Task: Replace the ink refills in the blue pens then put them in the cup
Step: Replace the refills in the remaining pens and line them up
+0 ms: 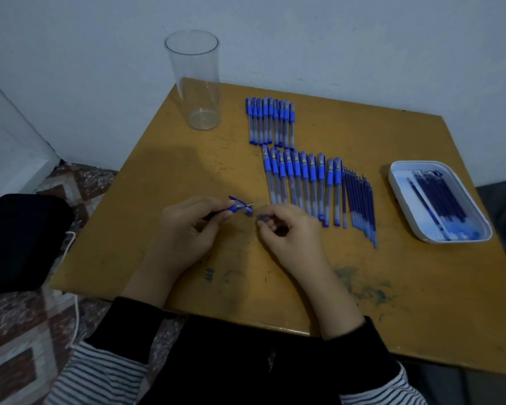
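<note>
My left hand (187, 226) grips a blue pen (238, 206) at mid-table, its tip pointing right. My right hand (287, 226) pinches a small dark part (263, 219) just right of that tip; what the part is I cannot tell. A clear plastic cup (196, 80) stands with nothing in it at the table's far left corner. Two rows of capped blue pens lie side by side: a far row (270, 121) and a nearer row (301, 182). Loose ink refills (360, 203) lie to the right of the nearer row.
A white tray (403, 206) holding several dark refills sits near the right edge of the wooden table (187, 159). A black bag (21, 238) and a white cable (70, 244) lie on the patterned floor to the left. A wall stands behind the table.
</note>
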Demonstrator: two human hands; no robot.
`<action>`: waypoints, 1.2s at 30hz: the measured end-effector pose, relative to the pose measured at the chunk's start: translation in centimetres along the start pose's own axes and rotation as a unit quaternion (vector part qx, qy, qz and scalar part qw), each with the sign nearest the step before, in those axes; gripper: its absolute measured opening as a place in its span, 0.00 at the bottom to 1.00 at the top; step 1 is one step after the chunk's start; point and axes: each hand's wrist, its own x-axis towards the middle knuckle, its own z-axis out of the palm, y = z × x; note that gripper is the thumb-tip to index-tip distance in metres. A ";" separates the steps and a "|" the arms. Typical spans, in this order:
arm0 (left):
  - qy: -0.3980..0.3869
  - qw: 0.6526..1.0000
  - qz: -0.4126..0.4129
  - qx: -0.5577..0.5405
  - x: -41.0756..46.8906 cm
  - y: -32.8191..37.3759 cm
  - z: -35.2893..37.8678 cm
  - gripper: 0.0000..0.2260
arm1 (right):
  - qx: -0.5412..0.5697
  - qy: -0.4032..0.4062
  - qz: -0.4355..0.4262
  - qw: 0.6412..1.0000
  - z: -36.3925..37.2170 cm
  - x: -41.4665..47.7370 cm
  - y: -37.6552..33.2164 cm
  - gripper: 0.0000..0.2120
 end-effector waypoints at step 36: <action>0.043 0.999 0.000 0.015 0.0 0.2 0.2 0.05 | 0.415 0.137 0.085 0.896 -1.4 0.7 -1.9 0.13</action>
